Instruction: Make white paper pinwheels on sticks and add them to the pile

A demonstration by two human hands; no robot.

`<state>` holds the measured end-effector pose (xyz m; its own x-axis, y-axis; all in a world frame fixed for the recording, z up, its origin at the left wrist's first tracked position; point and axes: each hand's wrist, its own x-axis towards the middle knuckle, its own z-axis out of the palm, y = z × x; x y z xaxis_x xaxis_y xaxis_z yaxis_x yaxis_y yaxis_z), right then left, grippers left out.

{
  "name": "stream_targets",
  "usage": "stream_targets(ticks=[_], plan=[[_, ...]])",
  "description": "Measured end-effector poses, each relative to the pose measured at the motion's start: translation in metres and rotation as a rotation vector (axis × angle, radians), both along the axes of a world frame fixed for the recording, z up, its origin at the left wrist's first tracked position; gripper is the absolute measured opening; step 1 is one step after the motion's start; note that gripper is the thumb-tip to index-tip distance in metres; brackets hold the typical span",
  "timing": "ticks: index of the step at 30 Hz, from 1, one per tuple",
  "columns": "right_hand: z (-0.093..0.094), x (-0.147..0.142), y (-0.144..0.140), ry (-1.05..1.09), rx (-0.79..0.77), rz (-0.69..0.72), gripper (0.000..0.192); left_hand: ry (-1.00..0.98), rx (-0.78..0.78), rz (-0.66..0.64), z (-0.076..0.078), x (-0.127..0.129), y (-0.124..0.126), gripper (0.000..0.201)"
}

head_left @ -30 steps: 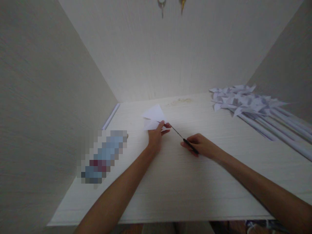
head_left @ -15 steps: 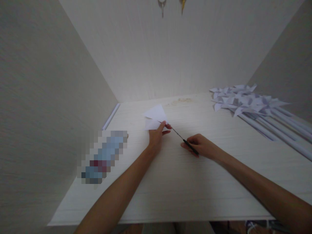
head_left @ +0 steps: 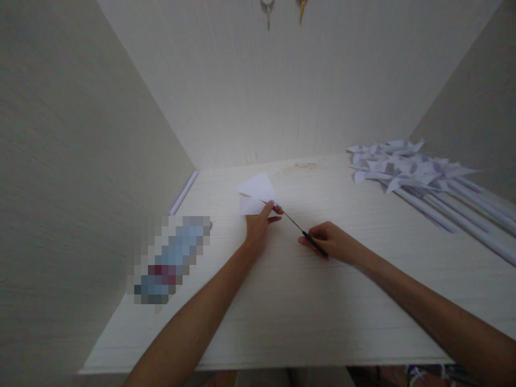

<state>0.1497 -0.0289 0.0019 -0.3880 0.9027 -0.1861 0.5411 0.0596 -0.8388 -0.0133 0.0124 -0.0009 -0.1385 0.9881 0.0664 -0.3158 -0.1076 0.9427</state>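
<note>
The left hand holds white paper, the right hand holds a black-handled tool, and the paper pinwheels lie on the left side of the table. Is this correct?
Not quite: the paper pinwheels lie on the right side of the table, as the head view shows. The left hand does hold the white paper, and the right hand the black-handled tool.

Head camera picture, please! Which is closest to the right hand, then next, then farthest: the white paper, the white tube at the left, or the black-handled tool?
From the right hand:
1. The black-handled tool: nearest, held in it.
2. The white paper: leftward and farther forward, held by the left hand.
3. The white tube: farthest, far left along the wall.
</note>
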Motion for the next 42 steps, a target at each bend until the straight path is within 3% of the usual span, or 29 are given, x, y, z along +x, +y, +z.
stream_targets(ticks=[20,28,31,35,38,42], plan=[[0.001,0.001,0.0,0.003,0.033,0.015,0.045,0.005,-0.022,0.012,0.001,0.001,0.0,0.013],[0.007,0.0,-0.001,0.075,-0.038,-0.021,0.042,-0.005,-0.035,0.051,0.003,0.0,0.0,0.012],[0.008,-0.003,-0.002,0.211,0.006,-0.151,0.041,0.049,-0.046,-0.025,0.003,0.001,-0.003,0.012],[0.006,-0.006,0.0,0.452,0.047,-0.369,0.035,0.224,-0.013,-0.232,0.004,0.005,-0.01,0.009],[0.001,-0.007,0.002,0.549,0.074,-0.435,0.033,0.305,0.06,-0.349,0.007,0.007,-0.016,0.012],[-0.002,-0.006,0.004,0.569,0.115,-0.46,0.033,0.299,0.061,-0.375,0.009,0.008,-0.019,0.016]])
